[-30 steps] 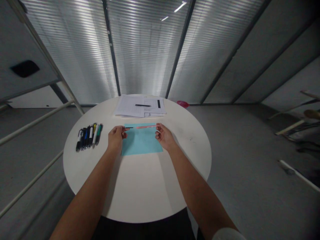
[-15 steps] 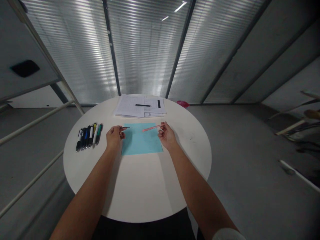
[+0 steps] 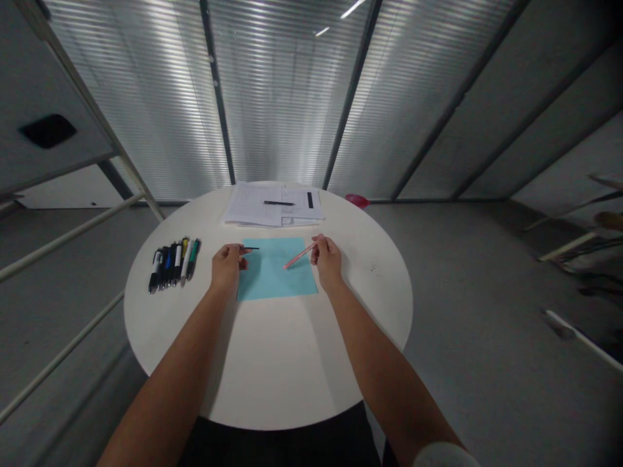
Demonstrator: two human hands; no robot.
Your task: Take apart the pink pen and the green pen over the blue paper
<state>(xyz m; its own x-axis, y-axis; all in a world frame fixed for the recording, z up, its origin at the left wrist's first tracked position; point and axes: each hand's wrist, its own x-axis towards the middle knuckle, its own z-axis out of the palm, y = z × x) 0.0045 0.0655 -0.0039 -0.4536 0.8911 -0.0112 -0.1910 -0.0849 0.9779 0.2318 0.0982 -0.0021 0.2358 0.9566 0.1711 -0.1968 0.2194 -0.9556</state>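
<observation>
Moved: right hand [image 3: 327, 254] has tilted the pink pen [image 3: 298, 255] — tip now toward 7 o'clock, above blue paper [image 3: 272, 282].
Grips: right clamped on that pen; left hand [image 3: 226, 264] clamped on a black pen [image 3: 252, 248].

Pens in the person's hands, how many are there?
2: a thin black pen in the left hand and a pink pen in the right hand. Either could be a pencil; they're too small to tell.

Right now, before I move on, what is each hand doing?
Left hand: closed, holding a thin black pen.
Right hand: closed, holding a pink pen.
</observation>
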